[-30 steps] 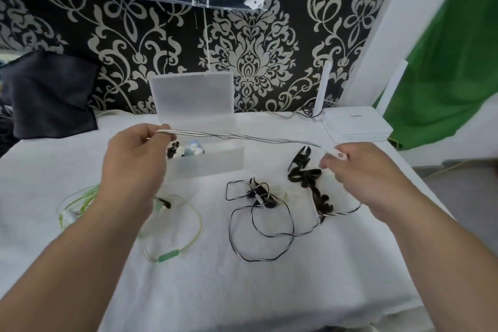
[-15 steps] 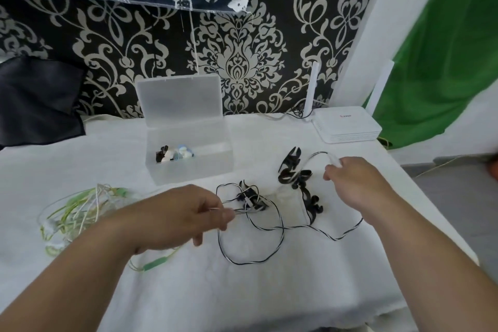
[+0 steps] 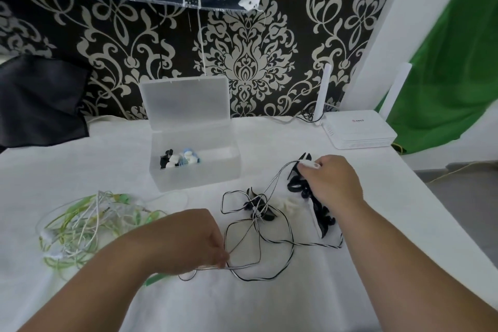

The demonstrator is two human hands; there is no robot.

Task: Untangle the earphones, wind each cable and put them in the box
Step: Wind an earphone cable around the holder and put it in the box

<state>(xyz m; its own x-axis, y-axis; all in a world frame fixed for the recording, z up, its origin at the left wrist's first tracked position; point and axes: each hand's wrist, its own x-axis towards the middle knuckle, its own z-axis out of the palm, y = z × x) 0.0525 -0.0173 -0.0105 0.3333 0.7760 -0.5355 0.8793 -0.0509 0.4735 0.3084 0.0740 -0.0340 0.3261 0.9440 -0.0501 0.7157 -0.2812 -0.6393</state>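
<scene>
A black-and-white striped earphone cable (image 3: 289,244) lies in loose loops on the white table (image 3: 269,304), with black earpieces (image 3: 258,205) near its middle. My left hand (image 3: 188,240) pinches a strand of this cable at the front left. My right hand (image 3: 332,180) pinches the cable's white end piece (image 3: 310,164), above a heap of black ear hooks (image 3: 322,215). A tangled green-and-white earphone bundle (image 3: 86,226) lies at the left. The translucent box (image 3: 194,178) stands open behind, with small earphones (image 3: 179,160) inside.
A white router (image 3: 358,129) with two antennas sits at the back right. A dark cloth (image 3: 40,105) hangs at the back left against the patterned wall. The table's right edge drops off beside my right forearm.
My left hand came down from in front of the box to the table front, still pinching the striped cable. The taut strand between my hands has gone slack. My right hand barely shifted.
</scene>
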